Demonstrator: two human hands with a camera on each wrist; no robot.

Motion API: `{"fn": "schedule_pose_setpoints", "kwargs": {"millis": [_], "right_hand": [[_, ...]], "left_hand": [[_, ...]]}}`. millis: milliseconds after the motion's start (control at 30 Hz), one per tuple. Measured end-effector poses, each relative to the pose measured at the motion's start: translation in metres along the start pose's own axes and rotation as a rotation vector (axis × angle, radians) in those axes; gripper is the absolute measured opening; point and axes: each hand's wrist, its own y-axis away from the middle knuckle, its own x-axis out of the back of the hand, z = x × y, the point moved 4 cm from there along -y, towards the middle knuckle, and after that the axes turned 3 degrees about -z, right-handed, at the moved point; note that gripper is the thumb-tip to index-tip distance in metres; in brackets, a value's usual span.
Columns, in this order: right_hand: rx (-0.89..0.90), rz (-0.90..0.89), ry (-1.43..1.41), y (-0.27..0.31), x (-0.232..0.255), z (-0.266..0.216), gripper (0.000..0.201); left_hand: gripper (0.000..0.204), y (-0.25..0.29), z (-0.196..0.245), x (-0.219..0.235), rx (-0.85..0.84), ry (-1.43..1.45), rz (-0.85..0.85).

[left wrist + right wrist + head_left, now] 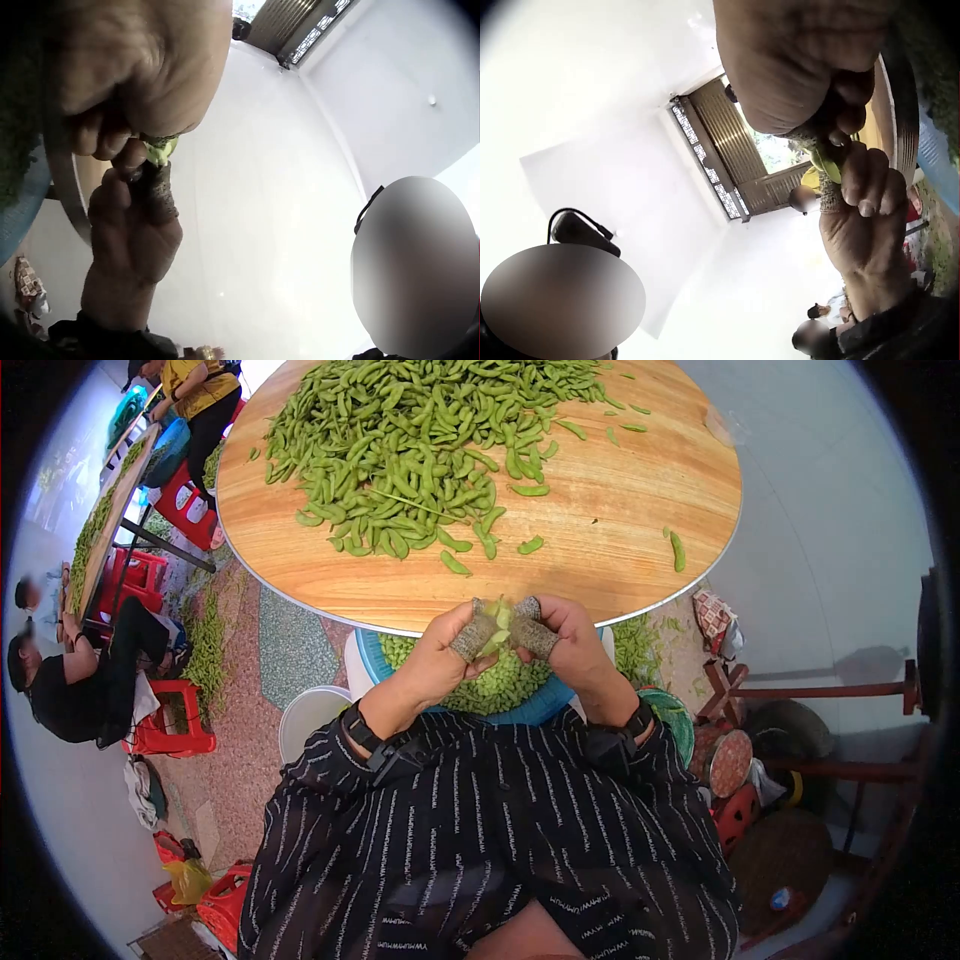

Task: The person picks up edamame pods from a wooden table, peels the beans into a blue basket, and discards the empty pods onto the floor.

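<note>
A green soybean pod (501, 627) is held between both hands at the table's near edge. My left hand (428, 666) pinches one side of it, thumb and fingers curled in. From the other side my right hand (582, 647) pinches it too. Both thumbs have grey, rough-textured wraps. In the left wrist view the pod (160, 153) shows pale green between the thumbs; in the right wrist view the fingers partly hide the pod (826, 166). Below the hands, a blue basin (372, 656) holds many shelled green beans (497, 690).
A large heap of pods (400, 440) covers the far left of the round wooden table (620, 530); a few lie loose nearby. A white bucket (312, 718) stands left of the basin, a green basket (676, 722) on the right. Seated people work at another table (115, 510) at left.
</note>
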Motion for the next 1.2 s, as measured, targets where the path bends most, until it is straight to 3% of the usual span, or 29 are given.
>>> {"fn": "schedule_pose_setpoints", "kwargs": {"millis": [133,233,300,400,433,500,600,733,800,833,867,933,1000,1067,1133,1200], "right_hand": [[0.005,0.033,0.072,0.002,0.000,0.002,0.007],[0.129,0.093,0.230,0.003,-0.002,-0.003,0.007],[0.255,0.102,0.632,0.004,-0.005,-0.008,0.009],[0.279,0.088,0.851,0.004,-0.008,-0.019,0.009],[0.283,0.088,0.853,0.003,-0.008,-0.015,0.009],[0.224,0.100,0.305,0.001,-0.005,0.000,0.007],[0.096,0.169,0.117,0.003,-0.002,0.001,0.006],[0.056,0.269,0.041,0.006,0.006,-0.009,0.007],[0.085,0.237,0.111,0.015,0.016,-0.012,0.006],[0.036,0.204,0.223,0.024,0.026,-0.014,0.007],[-0.014,0.171,0.334,0.035,0.039,-0.016,0.009],[-0.102,0.080,0.683,0.064,0.059,-0.031,0.012],[-0.358,0.032,1.010,0.106,0.098,-0.018,0.009],[-0.436,0.194,1.294,0.152,0.143,0.010,0.014],[-0.526,0.380,1.465,0.185,0.159,0.025,0.016],[-0.583,0.394,1.421,0.209,0.178,0.058,0.016]], "left_hand": [[0.019,0.005,-0.001,0.003,0.060,-0.154,0.055],[0.019,0.005,0.002,0.007,0.022,-0.293,0.063],[0.022,0.002,0.008,0.003,-0.057,-0.440,0.040],[0.023,-0.004,0.000,0.012,-0.185,-0.442,0.044],[0.023,-0.006,-0.001,0.010,-0.189,-0.444,0.043],[0.021,-0.005,-0.002,0.007,-0.258,-0.420,0.116],[0.022,-0.001,0.002,0.005,-0.244,-0.458,0.106],[0.022,0.009,0.010,0.006,-0.075,-0.708,0.133],[0.017,0.011,0.020,-0.008,-0.026,-0.973,-0.057],[0.014,0.010,0.027,-0.015,-0.418,-1.076,-0.095],[0.014,0.007,0.032,-0.014,-0.421,-1.082,-0.096],[0.014,0.001,0.057,-0.024,-0.595,-1.274,-0.187],[0.009,-0.019,0.075,-0.020,-0.571,-1.294,-0.168],[0.009,-0.045,0.086,-0.006,-0.499,-1.347,0.069],[0.011,-0.085,0.088,0.012,-0.476,-1.527,0.126],[0.012,-0.117,0.090,0.022,-0.407,-1.708,0.218]]}}
